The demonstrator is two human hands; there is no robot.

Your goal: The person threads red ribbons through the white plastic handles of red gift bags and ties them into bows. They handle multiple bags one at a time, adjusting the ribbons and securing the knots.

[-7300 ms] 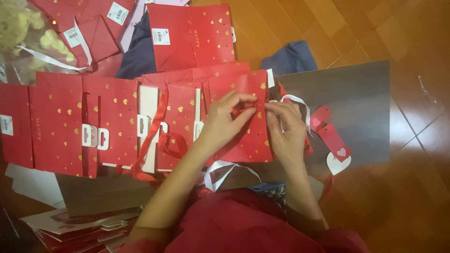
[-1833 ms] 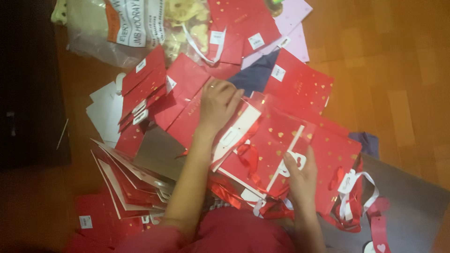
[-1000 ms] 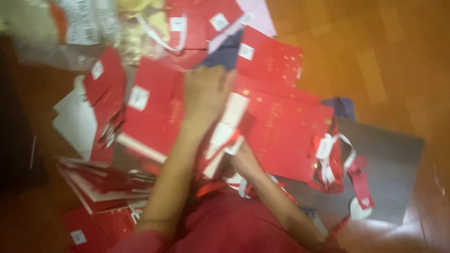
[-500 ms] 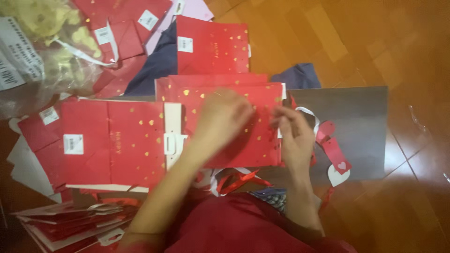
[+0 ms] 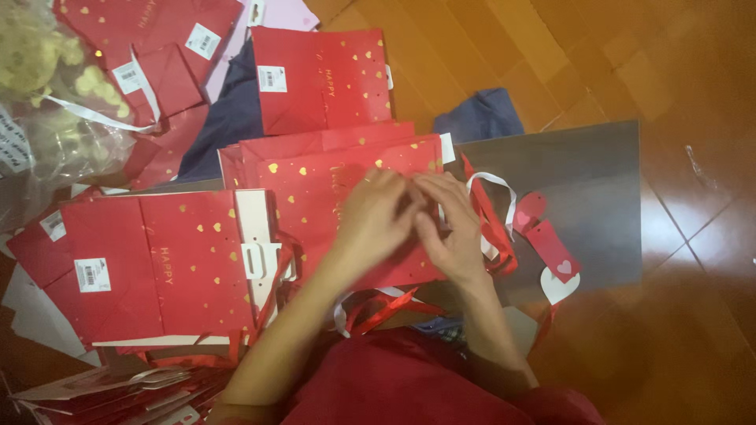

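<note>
A flat red paper gift bag point(image 5: 331, 197) with gold hearts lies in front of me on a stack of like bags. My left hand point(image 5: 376, 220) and my right hand point(image 5: 449, 228) meet at its right end, fingers pinching its top edge. Red and white ribbon handles point(image 5: 488, 212) trail off to the right of my right hand. A red tag with a heart point(image 5: 554, 250) lies beyond them on a grey board point(image 5: 583, 197).
Another red bag point(image 5: 157, 264) lies flat at the left, and more red bags point(image 5: 323, 75) lie behind. A clear plastic sack with yellow filling point(image 5: 47, 94) sits at top left. A dark blue cloth point(image 5: 480, 114) lies on the wooden floor point(image 5: 646, 63). Folded bags point(image 5: 110, 389) pile up at bottom left.
Since half a second ago both hands have closed together on the bag's right end. Earlier my left hand reached left over the pile and brought this bag onto the stack.
</note>
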